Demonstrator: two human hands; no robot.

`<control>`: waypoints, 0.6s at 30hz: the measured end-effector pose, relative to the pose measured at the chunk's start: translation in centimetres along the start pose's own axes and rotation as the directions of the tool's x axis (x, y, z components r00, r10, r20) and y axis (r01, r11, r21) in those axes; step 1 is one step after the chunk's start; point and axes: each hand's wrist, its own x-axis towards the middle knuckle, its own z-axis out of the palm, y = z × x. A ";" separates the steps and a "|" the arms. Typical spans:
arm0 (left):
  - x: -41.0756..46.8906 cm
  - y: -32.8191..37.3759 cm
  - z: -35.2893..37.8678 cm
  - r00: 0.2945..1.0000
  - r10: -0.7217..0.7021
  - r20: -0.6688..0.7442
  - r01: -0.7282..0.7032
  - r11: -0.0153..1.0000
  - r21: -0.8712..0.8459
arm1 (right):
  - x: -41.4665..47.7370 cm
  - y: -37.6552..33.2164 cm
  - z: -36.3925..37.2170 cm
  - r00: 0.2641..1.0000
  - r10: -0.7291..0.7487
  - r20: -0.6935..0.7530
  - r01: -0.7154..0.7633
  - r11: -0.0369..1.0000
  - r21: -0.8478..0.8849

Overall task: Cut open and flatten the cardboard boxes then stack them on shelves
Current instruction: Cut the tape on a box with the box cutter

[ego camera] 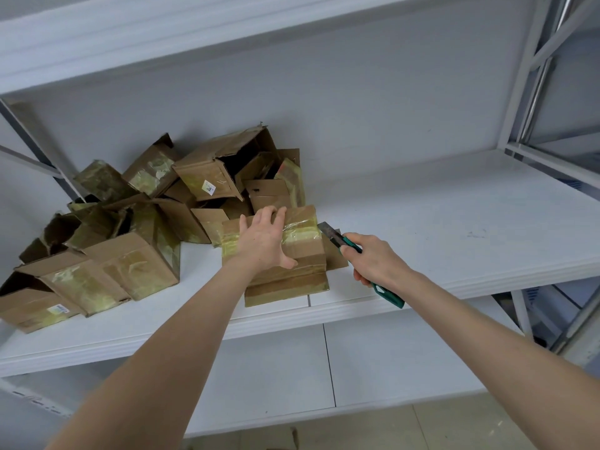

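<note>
A taped brown cardboard box (305, 245) lies on top of a flattened piece of cardboard (285, 290) near the front of the white shelf (454, 228). My left hand (264, 238) lies flat on the box's top, fingers spread, thumb down its near side. My right hand (373, 259) grips a green-handled utility knife (347, 243), its blade against the box's right end. A heap of several opened and taped boxes (130, 216) fills the shelf's left part.
Another white shelf (162, 37) runs overhead and a lower one (324, 378) sits below. A metal upright (526, 76) and rack frame stand at the right. The shelf's right half holds nothing.
</note>
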 end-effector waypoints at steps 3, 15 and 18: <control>0.1 0.0 -0.1 1.000 -0.007 0.010 0.007 1.000 -0.017 | -1.2 0.3 0.6 1.000 0.009 0.012 -0.007 0.990 -0.138; 0.7 -0.5 -0.5 0.999 -0.017 0.033 0.019 0.998 -0.061 | 0.6 3.7 -2.8 0.985 0.085 -0.149 -0.077 0.995 0.058; 0.9 -0.5 -0.4 0.999 -0.012 0.038 0.014 0.998 -0.064 | 2.3 6.2 -5.0 0.967 0.153 -0.204 -0.186 0.971 -0.153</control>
